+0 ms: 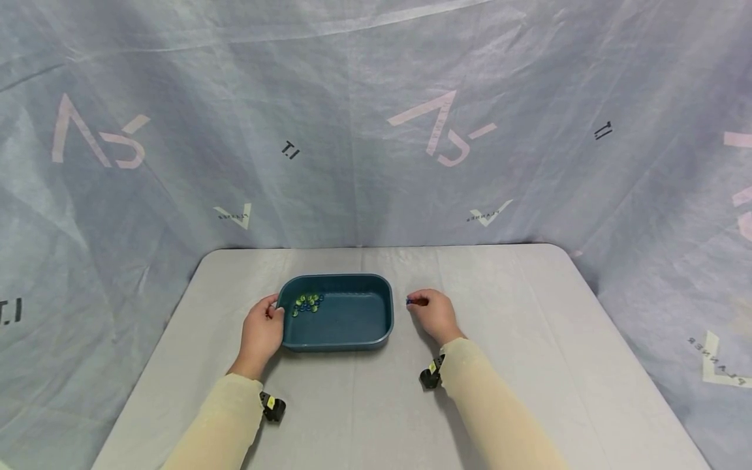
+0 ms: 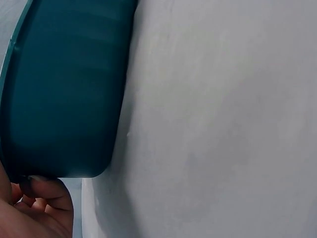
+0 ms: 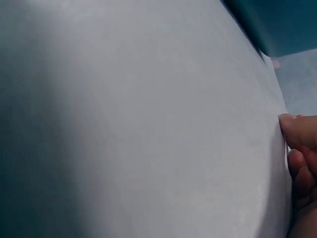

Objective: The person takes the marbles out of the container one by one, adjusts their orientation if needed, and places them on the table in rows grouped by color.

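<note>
A dark teal rectangular tub (image 1: 335, 346) stands on the table in the head view. Inside it, toward the left, lies a cluster of small shiny green and blue glass pieces (image 1: 308, 301), perhaps marbles. My left hand (image 1: 261, 333) grips the tub's left rim, with the thumb over the edge. In the left wrist view the fingers (image 2: 52, 193) curl at the corner of the tub (image 2: 64, 99). To the right of the tub, my right hand (image 1: 436, 315) pinches a small blue glass piece (image 1: 408, 301) between thumb and fingers. The right wrist view does not show that piece.
A pale cloth-covered table (image 1: 517, 365) extends around the tub on all sides. Behind it and at both sides hangs a grey-blue printed curtain (image 1: 352, 130). Black wrist cameras (image 1: 431, 377) sit on the inner side of both forearms.
</note>
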The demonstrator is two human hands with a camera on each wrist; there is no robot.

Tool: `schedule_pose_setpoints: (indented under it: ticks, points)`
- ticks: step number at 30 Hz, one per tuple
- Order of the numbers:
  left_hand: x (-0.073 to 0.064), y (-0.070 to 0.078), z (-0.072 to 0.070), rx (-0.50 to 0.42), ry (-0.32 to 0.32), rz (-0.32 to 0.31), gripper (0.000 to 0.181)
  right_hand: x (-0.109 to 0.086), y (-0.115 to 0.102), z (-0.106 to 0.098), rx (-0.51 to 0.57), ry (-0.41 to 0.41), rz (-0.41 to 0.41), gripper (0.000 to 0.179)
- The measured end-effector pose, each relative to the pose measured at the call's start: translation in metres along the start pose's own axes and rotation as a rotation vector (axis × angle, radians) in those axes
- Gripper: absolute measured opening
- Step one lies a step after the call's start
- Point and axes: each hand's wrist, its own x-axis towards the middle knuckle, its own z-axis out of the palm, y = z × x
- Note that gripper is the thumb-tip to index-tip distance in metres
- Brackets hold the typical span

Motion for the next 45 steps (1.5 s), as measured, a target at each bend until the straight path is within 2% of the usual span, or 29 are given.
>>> schedule_pose_setpoints:
  ticks: [15,34,39,45]
  points:
    - [0.000,0.000,0.001,-0.005,-0.001,-0.009,0.033,0.001,0.001,0.000,0.011,-0.001,0.022,0.012]
    - [0.002,0.002,0.001,-0.013,-0.006,-0.002,0.035,0.001,-0.007,-0.008,0.153,-0.039,0.117,0.028]
    - [0.002,0.001,0.002,-0.013,-0.003,-0.012,0.034,0.001,-0.017,-0.013,0.192,0.009,0.124,0.031]
    - [0.002,-0.002,0.001,-0.005,-0.006,-0.013,0.035,0.001,-0.042,-0.010,0.244,0.058,0.064,0.026]
